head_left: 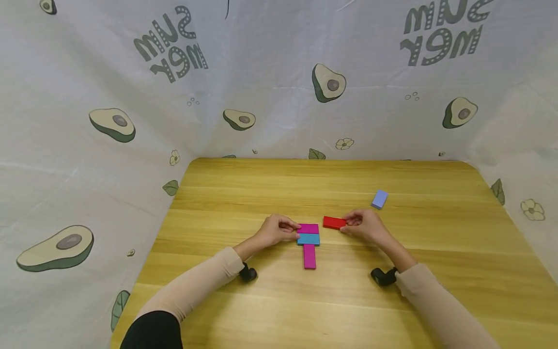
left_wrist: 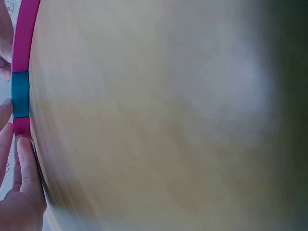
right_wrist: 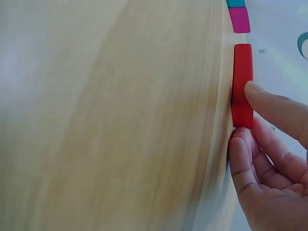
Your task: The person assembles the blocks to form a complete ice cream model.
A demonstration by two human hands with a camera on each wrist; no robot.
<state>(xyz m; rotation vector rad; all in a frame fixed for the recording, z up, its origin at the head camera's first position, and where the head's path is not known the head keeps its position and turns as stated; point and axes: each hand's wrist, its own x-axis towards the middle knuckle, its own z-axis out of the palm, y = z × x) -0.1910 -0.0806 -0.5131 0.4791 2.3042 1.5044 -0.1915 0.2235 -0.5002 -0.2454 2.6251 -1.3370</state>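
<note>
On the wooden table, a magenta block lies flush against a blue block. A second magenta block runs from the blue one toward the person, forming a T-like figure. My left hand touches the left ends of the upper magenta and blue blocks with its thumb and fingertips; its fingers look fairly straight in the left wrist view. My right hand pinches the right end of a red block, thumb on one side, fingers at its end. A small gap separates the red block from the upper magenta block.
A periwinkle block lies on the table beyond my right hand. White cloth with avocado prints hangs behind the table and at its sides. Black wrist cameras sit at both cuffs.
</note>
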